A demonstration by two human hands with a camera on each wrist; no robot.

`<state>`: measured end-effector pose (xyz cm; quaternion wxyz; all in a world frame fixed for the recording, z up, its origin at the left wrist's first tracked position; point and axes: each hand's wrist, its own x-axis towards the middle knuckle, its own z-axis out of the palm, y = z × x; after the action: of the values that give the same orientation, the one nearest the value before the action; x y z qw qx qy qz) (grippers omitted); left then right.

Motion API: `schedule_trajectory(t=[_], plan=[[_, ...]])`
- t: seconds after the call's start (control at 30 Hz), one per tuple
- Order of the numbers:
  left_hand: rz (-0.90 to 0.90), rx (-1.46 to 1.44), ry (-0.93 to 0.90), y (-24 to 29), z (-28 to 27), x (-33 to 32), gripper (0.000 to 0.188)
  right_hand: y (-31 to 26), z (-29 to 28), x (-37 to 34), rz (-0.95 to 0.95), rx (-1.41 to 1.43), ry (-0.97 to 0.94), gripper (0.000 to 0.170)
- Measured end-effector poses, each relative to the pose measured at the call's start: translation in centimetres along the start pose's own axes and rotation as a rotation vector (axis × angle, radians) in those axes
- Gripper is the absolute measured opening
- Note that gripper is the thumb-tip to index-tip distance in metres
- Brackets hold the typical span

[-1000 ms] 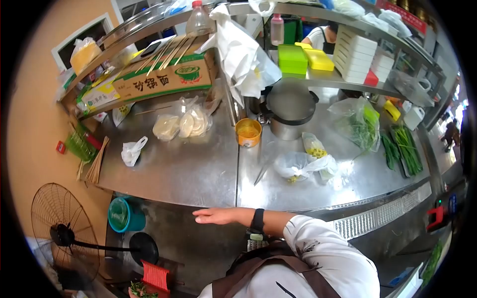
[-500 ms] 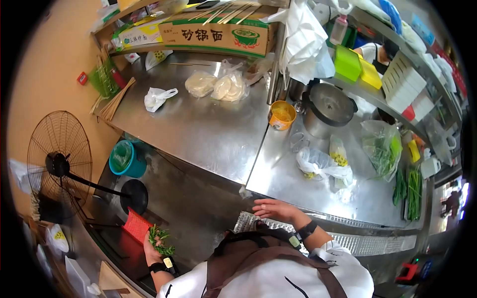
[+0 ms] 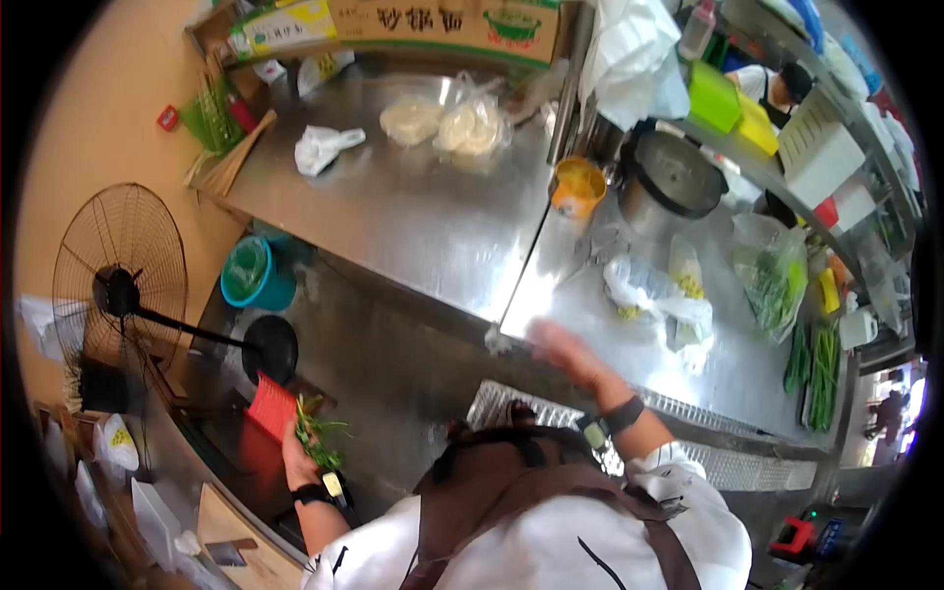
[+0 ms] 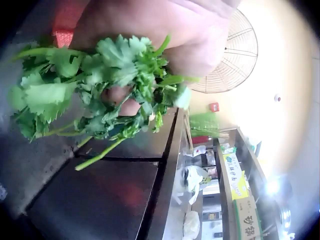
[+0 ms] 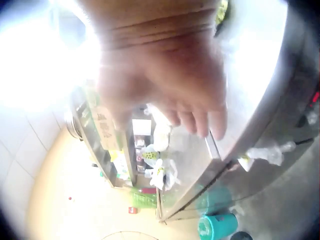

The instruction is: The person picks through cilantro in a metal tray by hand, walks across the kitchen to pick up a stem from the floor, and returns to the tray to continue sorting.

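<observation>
Noting the leafy herb bunch [image 3: 320, 441] in the left hand [image 3: 297, 456], fingers curled round it, beside the red basket [image 3: 270, 407]. We place the right hand [image 3: 566, 352], fingers extended, well apart, nearer the bench [image 3: 393, 241]; bunch's long axis unclear.

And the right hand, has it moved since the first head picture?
Yes: the right hand has moved rightward, from left of the table seam to its right.

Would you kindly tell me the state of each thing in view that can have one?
Left hand: holding leafy greens
Leafy greens: held, stems and leaves sticking out
Right hand: empty, fingers extended
Orange tin: open, upright
Teal bin: open, bag inside
Fan: standing; running or not, unclear
Cleaver: lying on the board
Pot: upright; covered or not, unclear
</observation>
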<state>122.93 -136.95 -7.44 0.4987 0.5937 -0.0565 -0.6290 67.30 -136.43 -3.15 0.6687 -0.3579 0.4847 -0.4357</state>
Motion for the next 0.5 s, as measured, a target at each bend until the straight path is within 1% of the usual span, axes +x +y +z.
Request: schedule_trajectory(t=[0.03,0.07,0.1,0.13,0.17,0.23,0.27,0.3,0.33,0.37,0.4,0.47,0.5], plan=[[-0.040,-0.020,-0.041,1.5,1.0,-1.4,0.024,0.1,-1.3,0.2,-0.086,-0.024,0.093,0.059],[0.033,0.028,0.011,2.8,4.1,-4.6,0.025,0.1,-2.7,0.4,-0.180,-0.020,0.108,0.062],[0.101,0.080,0.064,3.4,7.3,-6.7,0.027,-1.3,-3.3,0.4,-0.214,0.016,0.174,0.063],[0.112,0.050,0.056,3.6,6.9,-5.6,0.025,-2.2,-3.6,0.4,-0.317,0.016,0.229,0.063],[0.133,0.014,0.044,4.0,5.8,-4.2,0.022,-3.2,-4.1,0.5,-0.372,0.040,0.263,0.065],[0.222,0.162,0.015,5.6,5.6,-2.1,0.021,-4.9,-4.9,0.6,-0.414,0.099,0.304,0.069],[0.236,0.147,0.021,6.3,6.6,-1.5,0.021,-6.1,-5.1,0.3,-0.438,0.093,0.331,0.070],[0.267,0.158,-0.048,7.0,7.7,-1.4,0.022,-6.9,-5.4,0.0,-0.462,0.085,0.359,0.071],[0.299,0.166,-0.117,7.6,9.1,-1.3,0.023,-7.3,-6.4,-0.1,-0.481,0.106,0.381,0.072],[0.316,0.142,-0.112,8.3,10.6,-1.1,0.023,-7.6,-7.6,-0.1,-0.502,0.123,0.400,0.073],[0.370,0.149,-0.136,9.0,12.3,-0.9,0.024,-7.9,-8.9,-0.1,-0.518,0.120,0.413,0.074],[0.445,0.135,-0.154,10.7,16.0,-1.6,0.025,-9.6,-9.6,0.1,-0.543,0.115,0.418,0.075],[0.503,0.166,-0.170,11.7,18.0,-2.4,0.032,-10.3,-9.8,0.5,-0.551,0.116,0.426,0.075]])
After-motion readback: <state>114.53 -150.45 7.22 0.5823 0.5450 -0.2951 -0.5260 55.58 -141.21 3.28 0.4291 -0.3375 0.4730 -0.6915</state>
